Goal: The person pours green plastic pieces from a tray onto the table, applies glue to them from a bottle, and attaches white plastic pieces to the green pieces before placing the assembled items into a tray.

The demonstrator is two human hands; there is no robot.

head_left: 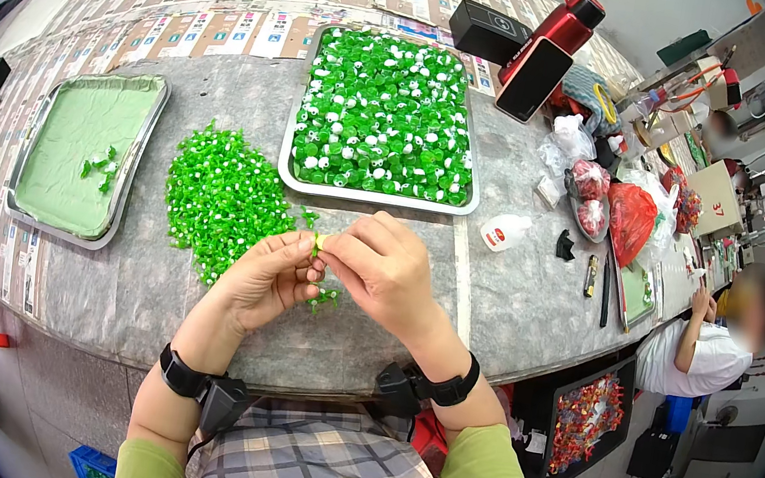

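Note:
My left hand [268, 272] and my right hand [381, 266] meet over the grey table covering, fingertips pinched together on a small green plastic piece [319, 242]. Its exact shape is mostly covered by my fingers. Just left of my hands lies a heap of small green and white pieces [223, 202]. Beyond them, a metal tray [378, 199] is filled with round green and white pieces [386, 112] that look like frog heads with eyes. A few loose green bits [323, 297] rest under my hands.
At the left, a green-lined tray [72, 151] holds several green pieces [101, 168]. To the right are a white bottle [505, 232], a phone [534, 79], a red flask [574, 21], a black box [487, 31] and plastic bags [630, 220]. Another person [705, 343] sits farther right.

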